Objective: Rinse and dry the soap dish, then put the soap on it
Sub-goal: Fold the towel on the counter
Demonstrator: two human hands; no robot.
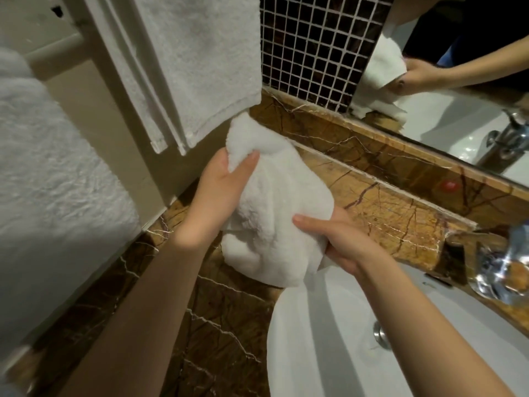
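Note:
A white hand towel [274, 202] is bunched up between both my hands above the brown marble counter [223, 325]. My left hand [220, 193] grips its upper left part, thumb on top. My right hand [335, 239] holds its lower right side, with a thin white edge showing under the fingers. Whatever is wrapped in the towel is hidden; the soap dish and the soap are not visible.
A white sink basin [329, 339] with a metal drain [382, 336] lies at the lower right. A chrome tap [503, 262] stands at the right edge. Larger white towels [200, 53] hang at the upper left. A mirror [458, 96] sits above the marble ledge.

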